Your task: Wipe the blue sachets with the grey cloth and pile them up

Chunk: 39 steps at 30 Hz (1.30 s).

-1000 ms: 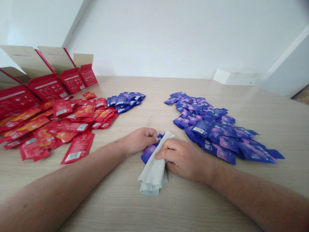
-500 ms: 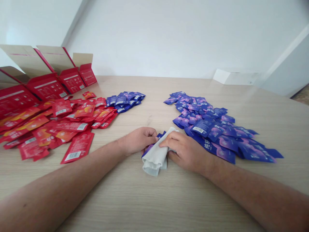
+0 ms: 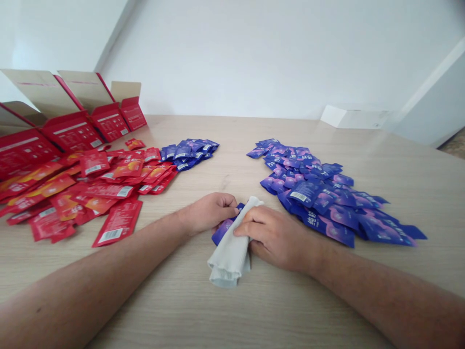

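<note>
Low in the middle of the head view, my left hand (image 3: pixel 208 213) is closed on the edge of a blue-purple sachet (image 3: pixel 221 231). My right hand (image 3: pixel 274 235) grips a folded white cloth (image 3: pixel 231 249), pressed against the sachet's right side. The cloth covers much of that sachet, and its loose lower end hangs towards me. Just beyond my right hand lies a spread pile of blue-purple sachets (image 3: pixel 319 194). A smaller heap of blue sachets (image 3: pixel 189 152) sits farther off, to the left of centre.
Many red-orange sachets (image 3: pixel 118 190) cover the left of the wooden table (image 3: pixel 203 315). Behind them stands a row of red cartons (image 3: pixel 74 131) with raised flaps. A white box (image 3: pixel 354 117) rests at the back right, by the wall.
My right hand has moved the cloth slightly down and towards me, uncovering more of the sachet. My left hand has stayed almost still.
</note>
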Each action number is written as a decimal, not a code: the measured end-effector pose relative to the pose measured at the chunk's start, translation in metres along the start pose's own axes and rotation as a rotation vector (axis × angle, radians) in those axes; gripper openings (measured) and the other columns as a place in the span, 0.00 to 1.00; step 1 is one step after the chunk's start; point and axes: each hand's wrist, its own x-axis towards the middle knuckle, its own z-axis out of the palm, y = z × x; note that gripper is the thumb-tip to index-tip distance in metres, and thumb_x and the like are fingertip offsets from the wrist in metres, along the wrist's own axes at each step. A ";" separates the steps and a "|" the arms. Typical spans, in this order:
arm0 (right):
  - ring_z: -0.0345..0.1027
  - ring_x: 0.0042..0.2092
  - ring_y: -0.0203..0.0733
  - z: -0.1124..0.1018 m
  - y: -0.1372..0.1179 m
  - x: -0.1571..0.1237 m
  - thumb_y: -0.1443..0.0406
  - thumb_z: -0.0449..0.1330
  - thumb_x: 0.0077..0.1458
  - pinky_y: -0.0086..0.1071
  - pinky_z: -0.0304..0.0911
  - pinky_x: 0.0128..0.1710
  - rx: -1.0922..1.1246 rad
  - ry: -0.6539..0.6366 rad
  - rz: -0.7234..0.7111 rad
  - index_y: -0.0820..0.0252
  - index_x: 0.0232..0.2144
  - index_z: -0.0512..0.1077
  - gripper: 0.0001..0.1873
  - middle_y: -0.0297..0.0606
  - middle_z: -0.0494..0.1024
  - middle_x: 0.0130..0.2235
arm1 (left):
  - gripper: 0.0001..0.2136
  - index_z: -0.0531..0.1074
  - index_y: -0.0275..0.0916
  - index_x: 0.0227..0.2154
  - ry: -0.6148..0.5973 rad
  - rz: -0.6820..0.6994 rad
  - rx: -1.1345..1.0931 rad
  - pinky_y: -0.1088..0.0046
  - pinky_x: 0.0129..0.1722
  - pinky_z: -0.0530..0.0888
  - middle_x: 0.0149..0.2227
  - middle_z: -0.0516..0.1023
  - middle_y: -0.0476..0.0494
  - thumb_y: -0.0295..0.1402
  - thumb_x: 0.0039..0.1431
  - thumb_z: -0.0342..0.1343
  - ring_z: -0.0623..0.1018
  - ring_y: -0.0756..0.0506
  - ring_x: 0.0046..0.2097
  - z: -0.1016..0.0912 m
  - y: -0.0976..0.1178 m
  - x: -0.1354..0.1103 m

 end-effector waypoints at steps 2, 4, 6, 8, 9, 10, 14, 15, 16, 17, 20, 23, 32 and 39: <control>0.69 0.47 0.45 0.000 0.000 0.000 0.75 0.60 0.56 0.39 0.67 0.50 -0.002 -0.002 0.017 0.58 0.47 0.75 0.17 0.41 0.76 0.44 | 0.10 0.67 0.38 0.28 -0.003 -0.002 -0.002 0.81 0.17 0.62 0.20 0.66 0.56 0.39 0.57 0.57 0.65 0.55 0.19 0.000 0.000 0.000; 0.69 0.48 0.45 0.000 0.001 0.000 0.75 0.59 0.57 0.41 0.66 0.51 -0.021 0.025 0.077 0.59 0.48 0.75 0.17 0.42 0.76 0.45 | 0.10 0.66 0.38 0.28 -0.005 -0.025 -0.017 0.80 0.16 0.62 0.20 0.66 0.56 0.40 0.57 0.56 0.65 0.54 0.18 0.000 0.001 -0.001; 0.69 0.48 0.46 -0.001 0.002 0.000 0.74 0.59 0.57 0.42 0.66 0.52 -0.034 0.035 0.106 0.59 0.48 0.75 0.17 0.42 0.75 0.45 | 0.11 0.66 0.39 0.28 -0.005 -0.039 -0.024 0.80 0.16 0.62 0.19 0.66 0.56 0.40 0.58 0.56 0.65 0.54 0.18 0.001 0.001 -0.001; 0.69 0.47 0.45 -0.001 0.001 0.001 0.74 0.59 0.56 0.41 0.66 0.51 -0.024 0.019 0.069 0.59 0.48 0.75 0.17 0.41 0.75 0.45 | 0.10 0.66 0.38 0.28 -0.006 -0.027 -0.014 0.81 0.16 0.62 0.19 0.66 0.56 0.39 0.57 0.56 0.65 0.54 0.18 0.001 0.002 -0.001; 0.69 0.47 0.45 -0.001 0.000 0.001 0.75 0.59 0.56 0.40 0.66 0.51 -0.017 0.006 0.041 0.59 0.47 0.75 0.17 0.41 0.76 0.45 | 0.09 0.66 0.38 0.28 -0.004 -0.016 -0.007 0.81 0.17 0.62 0.20 0.66 0.56 0.38 0.57 0.57 0.65 0.55 0.19 0.001 0.002 -0.001; 0.69 0.47 0.44 -0.001 -0.001 0.001 0.75 0.60 0.56 0.39 0.67 0.50 -0.010 -0.005 0.017 0.58 0.47 0.75 0.17 0.41 0.76 0.44 | 0.09 0.66 0.38 0.27 0.001 -0.006 -0.004 0.82 0.17 0.62 0.20 0.66 0.56 0.37 0.57 0.57 0.65 0.55 0.19 0.001 0.002 -0.001; 0.69 0.47 0.45 -0.001 0.001 0.000 0.74 0.59 0.57 0.41 0.66 0.51 -0.027 0.036 0.052 0.58 0.47 0.75 0.17 0.42 0.76 0.44 | 0.11 0.65 0.38 0.27 0.003 -0.020 -0.027 0.82 0.15 0.60 0.19 0.65 0.56 0.39 0.57 0.57 0.64 0.55 0.18 0.001 0.003 -0.001; 0.69 0.48 0.46 -0.001 0.002 -0.001 0.74 0.59 0.57 0.42 0.66 0.51 -0.036 0.051 0.078 0.59 0.48 0.75 0.17 0.42 0.75 0.44 | 0.11 0.64 0.39 0.27 -0.003 -0.029 -0.033 0.81 0.15 0.61 0.19 0.65 0.56 0.40 0.58 0.56 0.64 0.55 0.17 0.001 0.003 -0.002; 0.69 0.48 0.46 -0.001 0.003 -0.001 0.74 0.59 0.57 0.42 0.66 0.51 -0.042 0.058 0.096 0.59 0.48 0.75 0.17 0.42 0.75 0.45 | 0.12 0.65 0.39 0.28 -0.009 -0.036 -0.034 0.81 0.15 0.61 0.19 0.65 0.57 0.41 0.58 0.56 0.64 0.54 0.17 0.001 0.004 -0.002; 0.69 0.47 0.46 -0.001 0.002 -0.001 0.74 0.59 0.57 0.42 0.66 0.51 -0.041 0.054 0.097 0.59 0.48 0.75 0.17 0.42 0.75 0.45 | 0.12 0.65 0.39 0.28 -0.013 -0.038 -0.029 0.81 0.15 0.61 0.19 0.65 0.56 0.41 0.58 0.56 0.64 0.54 0.17 0.001 0.004 -0.002; 0.69 0.47 0.45 -0.001 0.001 -0.001 0.74 0.60 0.56 0.40 0.67 0.50 -0.013 0.010 0.016 0.58 0.47 0.75 0.17 0.41 0.76 0.44 | 0.10 0.66 0.38 0.28 -0.011 -0.015 -0.001 0.81 0.16 0.62 0.20 0.65 0.56 0.39 0.57 0.57 0.65 0.55 0.18 0.000 0.003 -0.001; 0.69 0.47 0.45 0.000 0.001 -0.001 0.74 0.60 0.56 0.40 0.67 0.50 -0.018 0.021 0.010 0.58 0.47 0.75 0.17 0.41 0.76 0.44 | 0.11 0.66 0.38 0.27 -0.003 -0.003 -0.010 0.82 0.16 0.62 0.20 0.66 0.56 0.39 0.56 0.58 0.65 0.55 0.18 0.000 0.003 -0.001; 0.70 0.46 0.45 -0.001 -0.002 0.001 0.75 0.60 0.56 0.39 0.67 0.49 -0.012 0.002 -0.003 0.58 0.46 0.76 0.17 0.41 0.76 0.44 | 0.09 0.67 0.38 0.28 -0.009 -0.003 0.012 0.81 0.17 0.61 0.20 0.66 0.55 0.38 0.56 0.57 0.66 0.55 0.18 0.000 0.003 -0.001; 0.69 0.47 0.46 0.001 0.003 -0.001 0.75 0.59 0.56 0.42 0.67 0.50 -0.044 0.070 0.084 0.59 0.47 0.75 0.17 0.42 0.76 0.44 | 0.12 0.65 0.39 0.28 -0.012 -0.044 -0.026 0.81 0.15 0.61 0.19 0.66 0.56 0.42 0.57 0.57 0.65 0.54 0.17 0.001 0.003 -0.001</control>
